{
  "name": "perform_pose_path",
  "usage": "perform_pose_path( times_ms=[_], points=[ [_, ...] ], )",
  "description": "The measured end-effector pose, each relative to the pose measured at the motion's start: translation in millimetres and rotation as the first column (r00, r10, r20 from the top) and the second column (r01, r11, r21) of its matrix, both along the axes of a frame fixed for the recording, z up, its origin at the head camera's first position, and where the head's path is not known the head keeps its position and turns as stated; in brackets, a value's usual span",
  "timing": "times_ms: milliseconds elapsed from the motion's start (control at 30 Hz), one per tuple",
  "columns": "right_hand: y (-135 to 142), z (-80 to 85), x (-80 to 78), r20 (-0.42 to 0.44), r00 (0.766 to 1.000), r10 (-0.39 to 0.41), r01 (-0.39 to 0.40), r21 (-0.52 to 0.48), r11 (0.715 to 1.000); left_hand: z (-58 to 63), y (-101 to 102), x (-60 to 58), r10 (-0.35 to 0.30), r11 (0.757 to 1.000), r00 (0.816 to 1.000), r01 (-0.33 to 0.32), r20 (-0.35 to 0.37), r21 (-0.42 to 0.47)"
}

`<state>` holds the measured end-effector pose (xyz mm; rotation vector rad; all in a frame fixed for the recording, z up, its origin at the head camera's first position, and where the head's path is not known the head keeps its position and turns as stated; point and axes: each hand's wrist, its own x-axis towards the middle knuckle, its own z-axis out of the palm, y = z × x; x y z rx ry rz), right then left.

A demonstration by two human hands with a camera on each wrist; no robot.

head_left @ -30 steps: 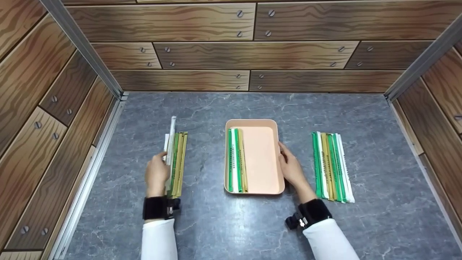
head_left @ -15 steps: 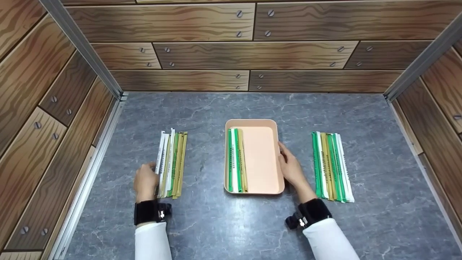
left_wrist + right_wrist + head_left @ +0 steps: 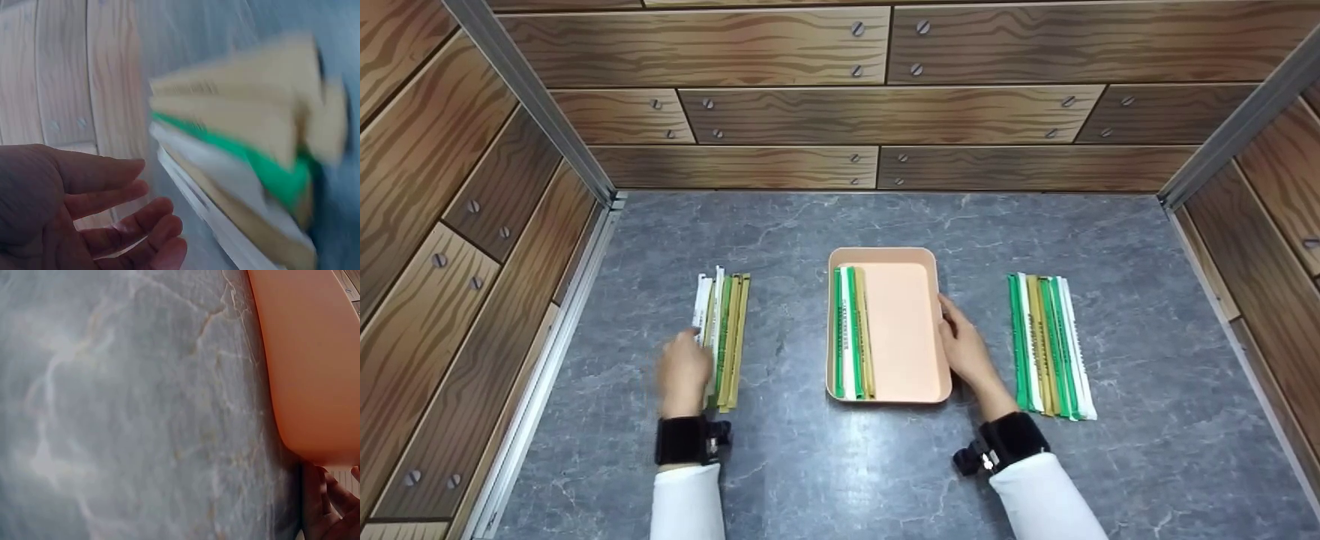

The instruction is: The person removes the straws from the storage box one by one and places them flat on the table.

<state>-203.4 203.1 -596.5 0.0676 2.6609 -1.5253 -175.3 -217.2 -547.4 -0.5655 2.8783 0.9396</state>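
My left hand (image 3: 684, 369) is low over the left edge of a row of long, slim wrapped packets (image 3: 733, 345), white, green and gold. In the left wrist view its fingers (image 3: 132, 230) are loosely bent, with nothing between them, beside the blurred white packets (image 3: 194, 191). The hand hides the lower ends of the leftmost packets in the head view. My right hand (image 3: 966, 352) rests against the right wall of a peach tray (image 3: 911, 330), its fingers touching the outside. Green, white and gold packets (image 3: 851, 337) lie along the tray's left side.
Another row of green, white and gold packets (image 3: 1050, 345) lies to the right of my right hand. The grey marbled table (image 3: 795, 465) is bounded by wood-patterned panels (image 3: 877, 112) at the back and sides.
My left hand has put down a white packet onto the left row, gone to the row's left edge and moved back right. The leftmost packets have shifted right. The right hand is still.
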Motion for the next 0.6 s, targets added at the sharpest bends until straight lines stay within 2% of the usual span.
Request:
perform_pose_path(
  times_ms=[100, 233, 367, 467, 600],
  points=[
    [1, -0.2, -0.4, 0.000, 1.000, -0.002, 0.002, 0.008, 1.000, 5.8, 22, -3.0, -0.066, 0.998, 0.993, 0.064, -0.095, -0.026],
    [1, -0.4, -0.4, -0.004, 1.000, -0.004, 0.004, 0.017, 1.000, 15.7, 54, -5.4, -0.172, 0.984, 0.969, 0.162, -0.177, -0.069],
    [1, -0.4, 0.1, -0.011, 1.000, 0.003, -0.003, 0.004, 1.000, 24.1, 90, -6.7, -0.285, 0.958, 0.942, 0.286, -0.177, -0.016],
    [1, -0.7, 0.4, -0.021, 1.000, 0.007, -0.008, -0.005, 1.000, 26.9, 118, -5.9, -0.393, 0.913, 0.904, 0.405, -0.171, 0.042],
    [1, -1.0, 0.4, -0.013, 1.000, 0.007, -0.007, 0.003, 1.000, 24.2, 153, -2.4, -0.516, 0.840, 0.843, 0.533, -0.153, 0.103]
  ],
)
